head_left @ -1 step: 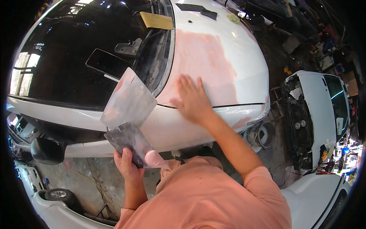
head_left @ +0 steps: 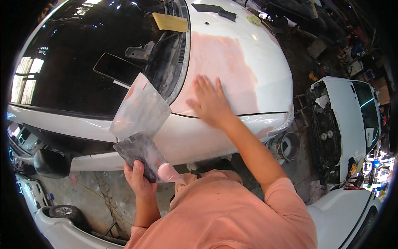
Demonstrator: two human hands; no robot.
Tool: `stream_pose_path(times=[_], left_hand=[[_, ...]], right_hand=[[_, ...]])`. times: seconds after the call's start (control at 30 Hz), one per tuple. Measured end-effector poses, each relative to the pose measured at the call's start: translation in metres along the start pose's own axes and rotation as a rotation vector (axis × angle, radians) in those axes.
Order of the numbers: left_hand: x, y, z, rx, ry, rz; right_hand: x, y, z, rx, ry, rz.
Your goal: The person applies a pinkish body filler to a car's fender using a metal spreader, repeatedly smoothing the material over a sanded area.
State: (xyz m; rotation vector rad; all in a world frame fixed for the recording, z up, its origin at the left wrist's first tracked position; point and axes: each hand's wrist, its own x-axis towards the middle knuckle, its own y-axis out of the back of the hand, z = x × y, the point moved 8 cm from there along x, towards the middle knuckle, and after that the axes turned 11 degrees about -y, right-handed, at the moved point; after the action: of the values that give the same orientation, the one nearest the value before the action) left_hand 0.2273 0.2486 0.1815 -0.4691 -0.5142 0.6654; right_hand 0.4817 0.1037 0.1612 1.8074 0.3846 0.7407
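Note:
My right hand (head_left: 211, 101) lies flat with fingers spread on the pinkish filler patch (head_left: 224, 62) of the white car's hood (head_left: 271, 66), slightly smeared by motion. Nothing is in it. Lower left, my left hand (head_left: 140, 180) is closed on a dark, dusty mixing board (head_left: 134, 150), thumb on top and the other fingers mostly hidden beneath. A lump of pink putty (head_left: 167, 172) sits at the board's near right end. From its far end sticks out a wide, translucent, smeared spreader (head_left: 141, 110); how the two are held together is hidden.
A phone (head_left: 116, 68) and a grey bracket-like piece (head_left: 139, 52) rest on the windshield. Yellow sandpaper (head_left: 170, 22) lies by its base. Dark sheets (head_left: 207, 8) and a greenish pad (head_left: 253, 20) are on the hood's far side. A bucket (head_left: 289, 146) stands by the bumper; another white car (head_left: 346, 120) is at right.
My right hand has slid a little farther away from me over the filler patch. My left hand and what it holds look unmoved.

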Motion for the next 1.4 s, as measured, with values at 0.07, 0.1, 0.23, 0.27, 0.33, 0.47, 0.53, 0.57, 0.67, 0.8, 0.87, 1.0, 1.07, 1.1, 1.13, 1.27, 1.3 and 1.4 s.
stream_pose_path(times=[0.07,0.1,0.23,0.27,0.33,0.47,0.53,0.57,0.67,0.8,0.87,1.0,1.07,1.1,1.13,1.27,1.3,1.4], left_hand=[[-0.002,-0.001,0.001,-0.006,0.005,-0.011],[-0.002,-0.003,0.002,-0.006,0.003,-0.013],[-0.006,0.007,0.004,0.021,-0.013,0.046],[-0.007,0.009,0.003,0.028,-0.006,0.046],[-0.008,0.014,0.000,0.041,0.006,0.041],[-0.005,0.008,-0.002,0.031,0.010,0.023],[-0.003,0.008,-0.003,0.028,0.016,0.020],[-0.002,0.008,-0.003,0.020,0.018,0.020],[0.004,0.008,-0.002,0.002,0.019,0.023],[0.009,0.008,-0.004,-0.007,0.063,0.028],[0.005,-0.002,-0.014,-0.034,0.160,0.004],[-0.021,-0.082,-0.053,-0.156,0.510,-0.195],[-0.039,-0.114,-0.072,-0.187,0.723,-0.262],[-0.043,-0.124,-0.080,-0.190,0.717,-0.304],[-0.049,-0.135,-0.091,-0.200,0.719,-0.356],[-0.058,-0.147,-0.109,-0.193,0.896,-0.125],[-0.045,-0.149,-0.106,-0.258,0.821,-0.086],[0.001,-0.141,-0.077,-0.313,0.525,0.154]], right_hand=[[0.020,-0.001,0.012,0.014,-0.019,0.012],[0.024,-0.001,0.016,0.019,-0.029,0.018],[-0.009,0.012,-0.008,0.048,0.057,-0.020],[-0.018,0.017,-0.012,0.042,0.069,-0.032],[-0.035,0.021,-0.019,0.049,0.084,-0.049],[-0.056,0.027,-0.028,0.081,0.087,-0.081],[-0.064,0.030,-0.031,0.087,0.094,-0.104],[-0.069,0.032,-0.033,0.092,0.103,-0.116],[-0.085,0.041,-0.034,0.114,0.117,-0.171],[-0.102,0.053,-0.008,0.234,0.041,-0.168],[-0.103,0.061,-0.002,0.870,-0.142,-0.202],[-0.101,0.058,-0.006,2.178,-0.255,-0.298],[-0.103,0.072,-0.006,2.223,-0.490,-0.227],[-0.107,0.076,0.002,2.193,-0.571,-0.271],[-0.112,0.078,0.015,2.154,-0.655,-0.300],[-0.111,0.075,0.069,2.072,-0.881,0.108],[-0.105,0.089,0.084,2.164,-0.825,0.236],[-0.103,0.144,0.118,1.564,-0.533,0.339]])
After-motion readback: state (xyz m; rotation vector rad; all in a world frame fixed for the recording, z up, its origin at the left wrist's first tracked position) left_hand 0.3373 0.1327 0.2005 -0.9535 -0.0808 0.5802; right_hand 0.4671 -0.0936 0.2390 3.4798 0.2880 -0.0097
